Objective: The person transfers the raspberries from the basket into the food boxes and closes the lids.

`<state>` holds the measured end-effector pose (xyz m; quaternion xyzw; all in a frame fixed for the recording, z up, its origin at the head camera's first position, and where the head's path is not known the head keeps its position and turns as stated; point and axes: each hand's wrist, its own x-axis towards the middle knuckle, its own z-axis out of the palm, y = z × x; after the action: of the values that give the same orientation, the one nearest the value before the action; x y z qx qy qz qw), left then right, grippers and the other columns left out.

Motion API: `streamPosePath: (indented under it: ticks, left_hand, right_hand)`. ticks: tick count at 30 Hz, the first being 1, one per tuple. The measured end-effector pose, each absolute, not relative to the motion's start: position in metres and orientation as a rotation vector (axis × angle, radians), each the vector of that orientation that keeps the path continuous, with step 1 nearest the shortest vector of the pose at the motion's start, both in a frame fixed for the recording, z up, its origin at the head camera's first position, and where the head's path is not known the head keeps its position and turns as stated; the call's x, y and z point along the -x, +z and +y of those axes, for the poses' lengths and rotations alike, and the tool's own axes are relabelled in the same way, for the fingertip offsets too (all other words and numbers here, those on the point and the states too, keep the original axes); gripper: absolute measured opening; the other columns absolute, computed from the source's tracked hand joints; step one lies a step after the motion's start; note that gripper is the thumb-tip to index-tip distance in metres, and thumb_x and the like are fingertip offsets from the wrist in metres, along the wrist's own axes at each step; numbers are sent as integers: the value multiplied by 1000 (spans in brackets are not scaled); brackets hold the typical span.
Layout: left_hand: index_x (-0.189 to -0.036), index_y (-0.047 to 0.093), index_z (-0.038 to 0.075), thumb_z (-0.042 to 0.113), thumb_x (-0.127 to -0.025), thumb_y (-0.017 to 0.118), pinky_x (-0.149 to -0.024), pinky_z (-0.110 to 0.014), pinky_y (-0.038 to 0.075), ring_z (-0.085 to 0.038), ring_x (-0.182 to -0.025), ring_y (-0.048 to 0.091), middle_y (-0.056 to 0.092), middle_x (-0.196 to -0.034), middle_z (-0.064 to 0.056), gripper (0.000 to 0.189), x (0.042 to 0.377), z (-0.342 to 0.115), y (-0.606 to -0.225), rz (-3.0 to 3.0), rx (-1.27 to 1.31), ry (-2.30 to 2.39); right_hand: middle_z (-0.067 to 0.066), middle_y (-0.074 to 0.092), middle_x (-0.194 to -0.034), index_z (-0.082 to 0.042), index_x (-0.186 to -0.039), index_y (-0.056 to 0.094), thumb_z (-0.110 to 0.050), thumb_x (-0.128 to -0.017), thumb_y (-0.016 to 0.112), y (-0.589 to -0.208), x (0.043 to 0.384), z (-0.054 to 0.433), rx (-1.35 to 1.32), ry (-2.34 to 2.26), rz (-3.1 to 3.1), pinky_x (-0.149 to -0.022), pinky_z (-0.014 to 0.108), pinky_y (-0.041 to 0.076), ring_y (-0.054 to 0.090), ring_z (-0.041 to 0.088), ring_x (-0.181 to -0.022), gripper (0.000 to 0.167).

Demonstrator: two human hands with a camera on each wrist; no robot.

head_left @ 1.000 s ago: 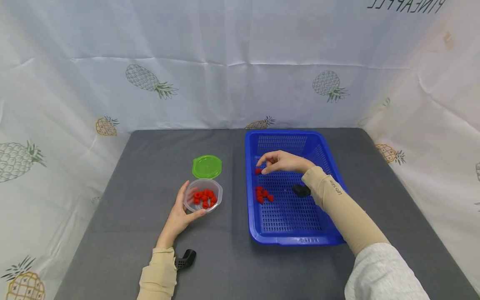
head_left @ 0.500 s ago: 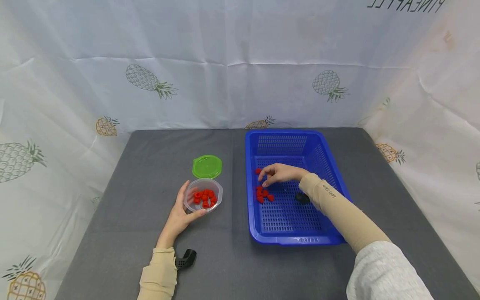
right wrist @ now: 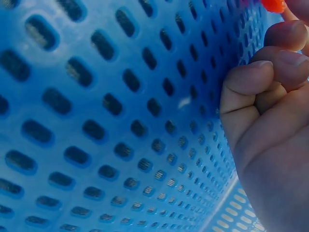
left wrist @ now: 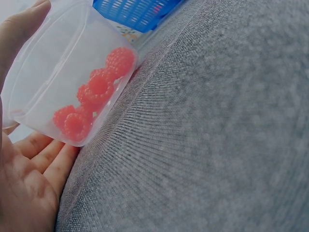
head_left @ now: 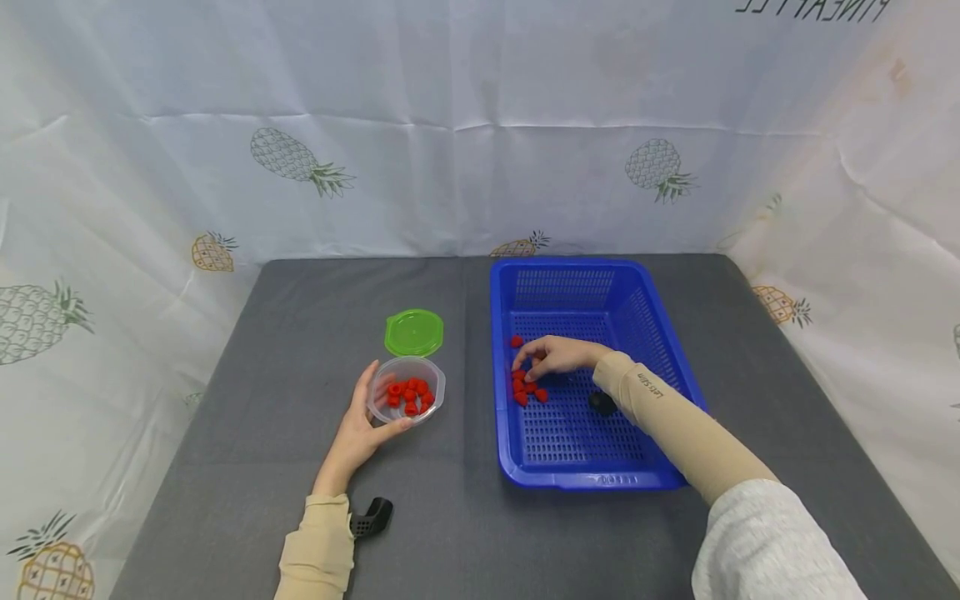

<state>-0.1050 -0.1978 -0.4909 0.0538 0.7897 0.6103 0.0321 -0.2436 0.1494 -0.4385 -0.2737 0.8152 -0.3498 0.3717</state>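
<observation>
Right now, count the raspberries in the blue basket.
6 visible: a lone raspberry on the far left side of the blue basket, and five raspberries grouped nearer, at the right hand's fingertips. The hand may hide more.

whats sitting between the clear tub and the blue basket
Nothing sits there: in the head view, only a bare strip of grey cloth lies between the clear tub and the blue basket.

Soft, even light in the head view; left wrist view hazy, surface blurred lower right; shadow on the basket beside the right hand.
</observation>
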Motion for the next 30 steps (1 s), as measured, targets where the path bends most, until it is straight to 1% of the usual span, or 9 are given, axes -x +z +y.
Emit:
streamPosePath:
  ticks: [4,8,11,16,19,24,25,29,30]
  left_hand:
    - [-150,8,18,12,-77,75,-113,-55,20,-36,-137,32,33,-148,-17,99,105,-198,-492,2443,-168,1871]
    - [-150,7,17,12,-78,75,-113,-56,20,-36,-137,33,33,-148,-17,99,106,-197,-491,2447,-174,1869]
    - [-150,7,18,12,-78,75,-113,-56,19,-35,-137,32,33,-148,-17,99,106,-197,-491,2443,-177,1873]
    - [-150,8,19,10,-77,75,-113,-51,21,-34,-137,33,33,-148,-17,100,105,-198,-491,2442,-178,1880]
    - [-150,8,19,11,-77,76,-113,-48,22,-33,-137,33,34,-148,-16,100,105,-198,-491,2445,-179,1872]
    - [-150,8,20,9,-77,75,-112,-46,22,-32,-138,33,33,-148,-16,100,105,-198,-491,2451,-189,1865]
    - [-150,8,19,8,-77,75,-112,-46,21,-33,-138,32,33,-148,-17,100,105,-198,-490,2448,-193,1870]
    - [-149,7,9,3,-77,73,-111,-48,22,-37,-136,33,33,-147,-22,98,101,-193,-474,2445,-185,1853]
    - [-149,7,9,3,-77,73,-113,-42,25,-38,-136,33,33,-147,-22,98,101,-193,-474,2443,-191,1859]
  right_hand:
    - [-6,48,-69,-4,-113,62,-5,-86,55,-440,243,149,695,-875,2111,-62,20,36,39,7,-63,28]
    - [-4,49,-79,-4,-113,62,-4,-87,51,-441,243,149,681,-864,2129,-64,21,37,41,8,-68,28]
    - [-4,50,-79,-3,-111,62,-4,-88,52,-443,242,149,676,-873,2125,-65,22,37,41,9,-69,25]
    - [-6,44,-68,-3,-108,62,-7,-86,56,-444,243,150,670,-876,2110,-64,22,36,39,9,-66,23]
    - [-7,44,-66,-3,-108,62,-8,-85,58,-446,244,151,658,-885,2091,-62,21,35,39,8,-63,24]
    - [-7,45,-65,-5,-111,62,-11,-84,62,-446,246,153,649,-890,2081,-58,21,34,38,7,-59,28]
    - [-7,45,-65,-6,-112,63,-11,-84,63,-447,246,153,650,-889,2080,-59,21,34,38,7,-59,28]
    - [-7,46,-66,-6,-111,64,-10,-83,64,-448,246,152,643,-883,2068,-60,21,35,39,8,-61,28]
    - [-7,46,-66,-5,-110,63,-10,-83,64,-448,246,152,648,-886,2060,-61,21,35,39,8,-61,28]
